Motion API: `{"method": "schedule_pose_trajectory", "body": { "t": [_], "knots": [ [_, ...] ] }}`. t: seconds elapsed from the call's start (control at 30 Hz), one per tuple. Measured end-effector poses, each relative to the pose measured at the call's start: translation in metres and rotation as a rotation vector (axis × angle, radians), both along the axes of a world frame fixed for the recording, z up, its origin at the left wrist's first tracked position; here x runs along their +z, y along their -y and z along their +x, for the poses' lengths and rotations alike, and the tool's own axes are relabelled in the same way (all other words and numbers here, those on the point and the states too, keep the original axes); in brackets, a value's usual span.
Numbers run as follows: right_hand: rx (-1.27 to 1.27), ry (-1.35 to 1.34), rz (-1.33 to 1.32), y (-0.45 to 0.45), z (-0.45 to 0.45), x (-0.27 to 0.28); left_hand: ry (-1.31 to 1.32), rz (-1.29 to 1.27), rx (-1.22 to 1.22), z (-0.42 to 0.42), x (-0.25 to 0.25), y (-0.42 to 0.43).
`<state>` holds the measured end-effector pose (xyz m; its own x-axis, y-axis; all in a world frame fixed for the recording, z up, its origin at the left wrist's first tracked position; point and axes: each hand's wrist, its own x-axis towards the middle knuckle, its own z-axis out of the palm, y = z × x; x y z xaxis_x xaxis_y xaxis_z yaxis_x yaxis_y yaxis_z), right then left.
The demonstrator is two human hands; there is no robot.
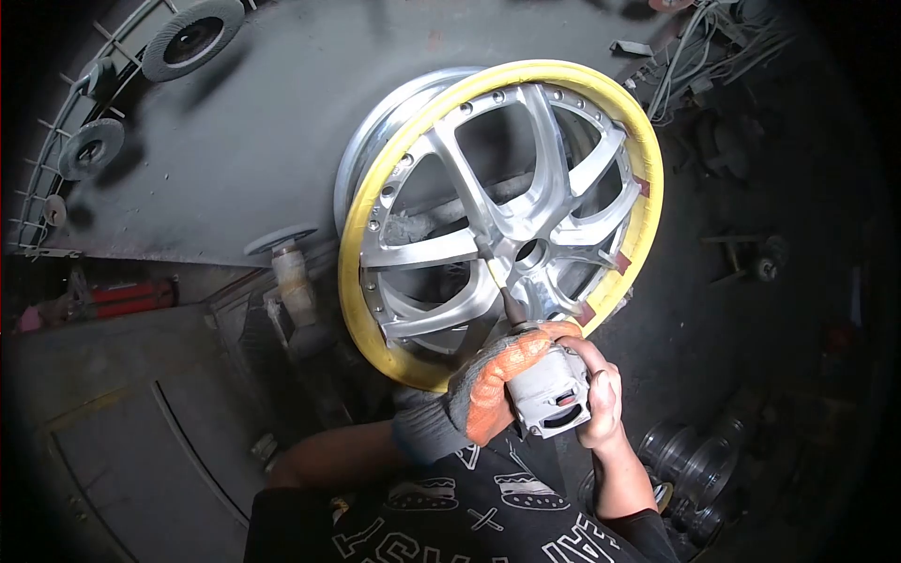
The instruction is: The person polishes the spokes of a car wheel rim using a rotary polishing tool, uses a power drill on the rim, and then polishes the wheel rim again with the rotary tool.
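A silver alloy wheel (535,202) with yellow tape (358,324) round its rim stands tilted in front of me. My left hand (502,380), in an orange and grey glove, is wrapped round the front of a grey power tool (547,389). My bare right hand (603,394) holds the same tool from the other side. A thin shaft (511,305) reaches from the tool to the spokes near the wheel's hub. Its tip lies at the spoke; whether it touches cannot be made out.
Abrasive discs (91,149) hang on a wire rack at upper left. A red cylindrical object (131,298) lies at left, above a grey cabinet (122,450). Cables (690,56) hang at upper right. More wheels (690,460) stand at lower right.
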<state>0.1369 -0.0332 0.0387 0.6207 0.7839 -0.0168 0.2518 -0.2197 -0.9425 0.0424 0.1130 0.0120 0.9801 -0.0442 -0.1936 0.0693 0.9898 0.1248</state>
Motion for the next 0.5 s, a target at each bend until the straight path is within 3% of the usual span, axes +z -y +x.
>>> {"method": "schedule_pose_trajectory", "body": {
  "t": [0.07,0.4,0.5],
  "knots": [
    [-0.004,-0.045,-0.163,0.001,-0.002,0.005,0.013,-0.028,-0.020,-0.002,-0.001,0.000],
    [0.141,-0.011,-0.028,-0.026,-0.032,0.006,0.061,-0.146,0.031,-0.050,0.011,-0.026],
    [0.196,0.019,-0.068,-0.042,-0.041,0.013,-0.087,-0.192,0.067,-0.066,0.011,-0.034]
  ]
}}
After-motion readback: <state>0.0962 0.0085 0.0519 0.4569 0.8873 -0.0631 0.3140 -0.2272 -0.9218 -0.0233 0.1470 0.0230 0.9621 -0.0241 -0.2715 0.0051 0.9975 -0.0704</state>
